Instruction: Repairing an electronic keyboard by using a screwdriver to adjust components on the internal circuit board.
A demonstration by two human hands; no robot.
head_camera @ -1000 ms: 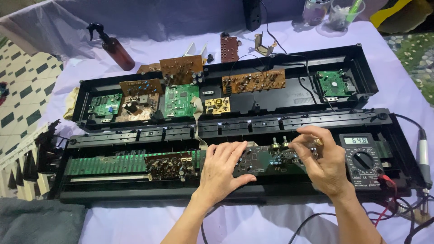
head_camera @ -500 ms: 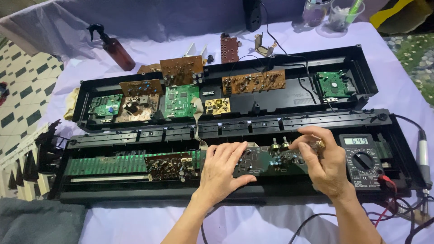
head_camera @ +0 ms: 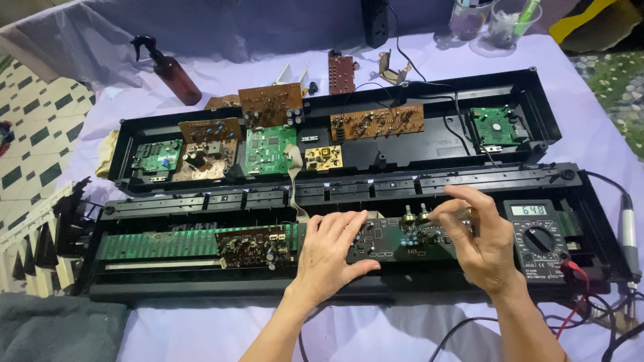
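Both forearms come up from the bottom edge bare — no sleeves, cuffs, gloves or wristbands show on either one. The left hand (head_camera: 330, 251) is broad-backed with short, unpainted nails and no ring on the fingers that show. The right hand (head_camera: 484, 245) wears one thing only — a ring (head_camera: 471, 213), a small band with a yellowish glint.

The dark circuit board (head_camera: 402, 240) under the left hand (head_camera: 329, 258) and right hand (head_camera: 486, 245) looks matt, studded with shiny metal knob shafts. The long case (head_camera: 201, 275) around it is black plastic with a dull sheen. Smooth lilac cloth (head_camera: 376, 335) covers the worktop, and the spray bottle (head_camera: 176, 77) is glossy brown.
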